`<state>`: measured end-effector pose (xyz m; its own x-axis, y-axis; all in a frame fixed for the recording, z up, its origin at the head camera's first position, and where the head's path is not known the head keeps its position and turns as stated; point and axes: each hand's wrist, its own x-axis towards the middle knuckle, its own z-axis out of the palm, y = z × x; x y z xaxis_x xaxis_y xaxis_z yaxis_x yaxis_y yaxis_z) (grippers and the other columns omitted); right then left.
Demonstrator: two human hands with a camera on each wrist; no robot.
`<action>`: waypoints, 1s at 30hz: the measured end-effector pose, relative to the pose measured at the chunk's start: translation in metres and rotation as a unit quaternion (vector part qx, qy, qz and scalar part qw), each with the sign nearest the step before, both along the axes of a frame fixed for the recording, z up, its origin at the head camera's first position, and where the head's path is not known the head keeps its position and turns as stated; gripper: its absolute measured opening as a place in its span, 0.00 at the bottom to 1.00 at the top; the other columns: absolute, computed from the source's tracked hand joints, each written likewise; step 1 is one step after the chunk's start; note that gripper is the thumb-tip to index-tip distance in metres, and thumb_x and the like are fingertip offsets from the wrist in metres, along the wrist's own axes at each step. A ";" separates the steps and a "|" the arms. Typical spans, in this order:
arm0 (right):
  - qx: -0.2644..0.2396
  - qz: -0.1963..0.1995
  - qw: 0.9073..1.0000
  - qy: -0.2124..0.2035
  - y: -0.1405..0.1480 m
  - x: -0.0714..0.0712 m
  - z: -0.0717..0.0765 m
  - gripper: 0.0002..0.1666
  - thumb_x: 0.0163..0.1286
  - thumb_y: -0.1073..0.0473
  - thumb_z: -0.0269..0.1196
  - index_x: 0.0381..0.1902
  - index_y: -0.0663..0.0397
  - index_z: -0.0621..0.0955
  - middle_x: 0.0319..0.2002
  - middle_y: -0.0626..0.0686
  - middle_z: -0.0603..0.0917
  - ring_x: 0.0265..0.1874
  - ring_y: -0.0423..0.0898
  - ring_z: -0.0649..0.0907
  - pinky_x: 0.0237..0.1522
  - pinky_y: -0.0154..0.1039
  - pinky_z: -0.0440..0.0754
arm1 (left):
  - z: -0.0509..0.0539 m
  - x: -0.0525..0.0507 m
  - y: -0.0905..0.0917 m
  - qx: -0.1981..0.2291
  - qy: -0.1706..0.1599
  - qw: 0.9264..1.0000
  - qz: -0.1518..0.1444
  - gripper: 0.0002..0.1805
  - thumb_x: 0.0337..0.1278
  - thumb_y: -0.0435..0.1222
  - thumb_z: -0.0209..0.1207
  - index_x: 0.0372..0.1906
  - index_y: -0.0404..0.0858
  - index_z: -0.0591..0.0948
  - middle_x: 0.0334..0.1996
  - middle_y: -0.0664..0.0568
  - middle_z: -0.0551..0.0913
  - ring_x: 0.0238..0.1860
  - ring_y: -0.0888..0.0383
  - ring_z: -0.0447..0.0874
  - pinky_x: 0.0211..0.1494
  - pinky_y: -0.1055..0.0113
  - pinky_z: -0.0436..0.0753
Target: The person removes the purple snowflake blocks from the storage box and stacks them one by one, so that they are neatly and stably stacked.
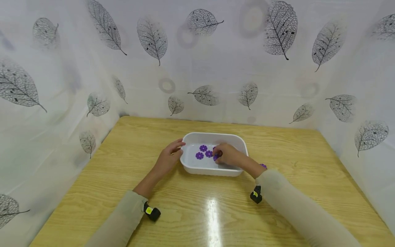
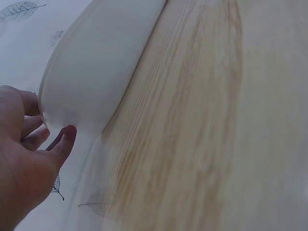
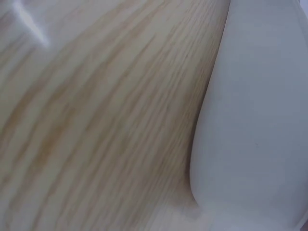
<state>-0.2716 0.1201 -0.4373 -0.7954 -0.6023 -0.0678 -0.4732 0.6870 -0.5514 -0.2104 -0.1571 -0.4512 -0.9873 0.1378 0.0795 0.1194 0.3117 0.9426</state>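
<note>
A white plastic tub (image 1: 197, 169) stands on the table with several purple flower-shaped discs (image 1: 199, 155) lying on its floor. My right hand (image 1: 228, 154) reaches inside and pinches a purple flower-shaped disc (image 1: 215, 157), partly hidden by the fingers. At the tub's left end, my left hand (image 1: 168, 157) touches the rim with its fingertips, fingers loosely bent. The left wrist view shows this hand (image 2: 29, 154) at the tub's edge (image 2: 101, 57), its thumb apart from the wall. In the right wrist view only the tub's outer wall (image 3: 250, 120) shows; the hand is out of sight.
Another purple disc (image 1: 263, 165) lies on the table right of the tub, partly hidden by the right forearm. The wooden table (image 1: 139, 137) is bordered at the back and sides by a white leaf-print sheet (image 1: 203, 68).
</note>
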 end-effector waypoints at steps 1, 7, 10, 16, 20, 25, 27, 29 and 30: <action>-0.001 -0.001 1.000 0.000 0.000 0.000 0.000 0.13 0.57 0.66 0.74 0.41 0.61 0.85 0.37 0.54 0.86 0.39 0.46 0.82 0.48 0.43 0.83 | 0.000 0.000 0.000 0.000 0.000 1.000 -0.001 0.20 0.75 0.35 0.52 0.67 0.38 0.76 0.77 0.49 0.63 0.69 0.42 0.72 0.69 0.50 0.76; 0.000 -0.010 1.000 -0.004 0.000 -0.001 -0.001 0.14 0.58 0.64 0.74 0.42 0.60 0.85 0.38 0.53 0.85 0.40 0.46 0.82 0.50 0.44 0.82 | -0.002 -0.002 0.000 0.005 -0.004 1.000 -0.006 0.21 0.76 0.35 0.51 0.69 0.36 0.74 0.78 0.49 0.62 0.71 0.40 0.70 0.70 0.48 0.74; -0.005 -0.013 1.000 -0.007 0.000 -0.002 -0.001 0.14 0.58 0.64 0.74 0.42 0.59 0.85 0.38 0.53 0.85 0.40 0.46 0.82 0.49 0.43 0.82 | -0.002 -0.003 0.000 0.005 -0.009 1.000 -0.007 0.22 0.76 0.35 0.50 0.70 0.35 0.73 0.78 0.48 0.60 0.71 0.39 0.69 0.71 0.48 0.74; -0.014 -0.026 0.999 -0.027 0.001 -0.002 -0.002 0.13 0.60 0.61 0.74 0.42 0.59 0.86 0.38 0.53 0.85 0.39 0.45 0.81 0.48 0.41 0.82 | 0.022 0.009 0.004 -0.004 -0.022 1.000 -0.012 0.22 0.76 0.32 0.49 0.69 0.29 0.71 0.78 0.42 0.60 0.71 0.37 0.69 0.71 0.48 0.74; -0.022 -0.041 0.998 -0.050 0.001 -0.002 -0.002 0.16 0.60 0.59 0.74 0.45 0.59 0.86 0.41 0.53 0.86 0.42 0.46 0.82 0.51 0.44 0.82 | 0.032 0.016 0.006 0.001 -0.021 1.000 -0.009 0.22 0.75 0.32 0.50 0.68 0.30 0.72 0.78 0.42 0.61 0.70 0.37 0.69 0.70 0.48 0.74; -0.012 -0.027 0.999 -0.044 0.001 -0.001 -0.002 0.23 0.60 0.59 0.74 0.53 0.61 0.85 0.51 0.59 0.86 0.52 0.54 0.82 0.60 0.50 0.79 | 0.031 0.014 0.005 0.008 -0.030 0.999 -0.006 0.22 0.75 0.32 0.50 0.68 0.31 0.73 0.78 0.44 0.61 0.71 0.38 0.69 0.71 0.49 0.73; -0.002 -0.012 0.999 -0.033 0.001 -0.001 -0.001 0.26 0.60 0.61 0.74 0.56 0.61 0.84 0.55 0.60 0.84 0.56 0.56 0.81 0.63 0.51 0.78 | 0.030 0.014 0.005 0.010 -0.033 0.999 -0.006 0.22 0.75 0.32 0.50 0.68 0.31 0.73 0.78 0.45 0.61 0.71 0.38 0.69 0.72 0.49 0.73; 0.008 -0.003 1.000 -0.028 0.002 0.000 -0.001 0.27 0.59 0.63 0.74 0.57 0.61 0.83 0.56 0.61 0.83 0.58 0.57 0.80 0.64 0.52 0.77 | 0.030 0.014 0.005 0.010 -0.035 0.999 -0.005 0.22 0.75 0.33 0.50 0.68 0.31 0.73 0.78 0.45 0.61 0.71 0.39 0.68 0.72 0.49 0.72; 0.012 0.000 1.000 -0.026 0.002 0.000 -0.002 0.28 0.58 0.64 0.74 0.57 0.61 0.83 0.57 0.62 0.83 0.58 0.58 0.80 0.65 0.52 0.77 | 0.030 0.013 0.005 0.010 -0.036 0.999 -0.006 0.22 0.75 0.33 0.50 0.68 0.31 0.73 0.78 0.45 0.61 0.71 0.39 0.69 0.72 0.49 0.72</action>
<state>-0.2716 0.1222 -0.4389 -0.7907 -0.5996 -0.1235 -0.4444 0.7009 -0.5578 -0.1970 -0.1519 -0.4214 -0.9889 0.1479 0.0114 0.0545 0.2909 0.9552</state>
